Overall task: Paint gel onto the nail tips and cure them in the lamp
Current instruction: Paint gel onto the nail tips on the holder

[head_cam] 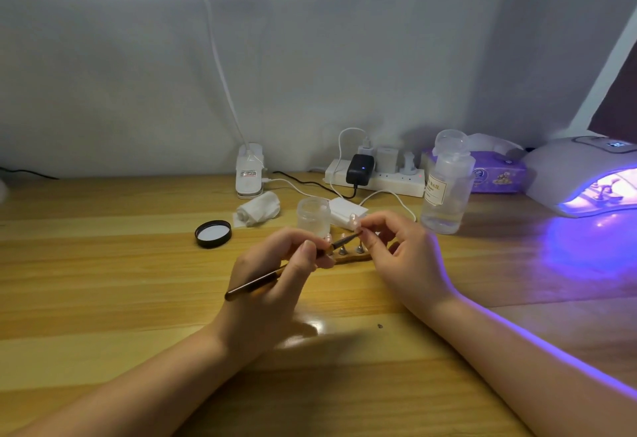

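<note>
While the left hand [275, 274] pinches the brush [275, 273] like a pen, fingers curled round its shaft, the right hand [400, 257] pinches a nail tip [355, 223] between thumb and fingertips, lifted just above the wooden stand [355, 257]. The bristle end points at that tip and seems to touch or nearly touch it; which cannot be told. Two metal pegs stand on the stand right under the hands, with another tip beside them, partly hidden by the left fingers.

The likeliest trouble is a smear. The tip is small and held only by fingertips, so a heavy stroke could twist it in the pinch or push wet gel onto the skin. Too much gel on the brush could pool at the edges and cure lumpy. Setting the tip back down, the hand could knock the pegs or the neighbouring tip.

The lamp [582, 178] sits at the far right, lit violet, with something already inside its mouth; carrying a wet tip there means passing near the bottle [446, 185], which stands between hands and lamp and could tip if brushed. An open jar [313, 214] stands just behind the stand, its black lid [212, 234] lying to the left, near a crumpled wipe [258, 210]. Behind are a power strip [375, 174] with trailing cables, a tissue pack [496, 171] and a desk-lamp clamp [250, 174].
</note>
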`<action>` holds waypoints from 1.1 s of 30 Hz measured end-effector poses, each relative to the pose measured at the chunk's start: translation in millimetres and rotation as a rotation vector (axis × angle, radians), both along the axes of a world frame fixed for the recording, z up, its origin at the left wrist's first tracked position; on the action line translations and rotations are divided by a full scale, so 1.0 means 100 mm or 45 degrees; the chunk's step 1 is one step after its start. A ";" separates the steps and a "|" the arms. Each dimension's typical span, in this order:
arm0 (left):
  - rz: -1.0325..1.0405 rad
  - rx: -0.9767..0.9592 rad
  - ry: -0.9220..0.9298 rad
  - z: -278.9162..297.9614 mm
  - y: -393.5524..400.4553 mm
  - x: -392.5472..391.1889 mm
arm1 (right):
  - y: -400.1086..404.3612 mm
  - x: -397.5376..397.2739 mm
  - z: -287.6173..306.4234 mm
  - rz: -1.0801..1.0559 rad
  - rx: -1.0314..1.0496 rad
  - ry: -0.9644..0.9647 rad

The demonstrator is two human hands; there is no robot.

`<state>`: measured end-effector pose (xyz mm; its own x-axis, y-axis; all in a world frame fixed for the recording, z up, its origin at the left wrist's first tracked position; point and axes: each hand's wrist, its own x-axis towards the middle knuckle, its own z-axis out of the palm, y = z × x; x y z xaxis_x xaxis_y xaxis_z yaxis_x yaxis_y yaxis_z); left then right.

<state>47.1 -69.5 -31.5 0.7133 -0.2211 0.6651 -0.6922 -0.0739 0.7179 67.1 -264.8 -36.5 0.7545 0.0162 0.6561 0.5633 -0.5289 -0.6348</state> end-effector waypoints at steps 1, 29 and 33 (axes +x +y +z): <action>-0.013 -0.027 0.005 0.00 0.00 0.00 | 0.00 0.00 0.00 0.007 0.006 0.004; 0.031 -0.057 0.044 -0.01 -0.01 0.01 | -0.01 -0.02 0.00 0.107 0.099 0.081; 0.011 -0.068 0.048 -0.01 -0.01 0.00 | -0.01 -0.01 0.00 0.100 0.110 0.061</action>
<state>47.2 -70.1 -33.0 0.7399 -0.1795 0.6483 -0.6640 -0.0408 0.7466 65.9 -265.3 -37.0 0.7839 0.0216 0.6205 0.5687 -0.4262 -0.7036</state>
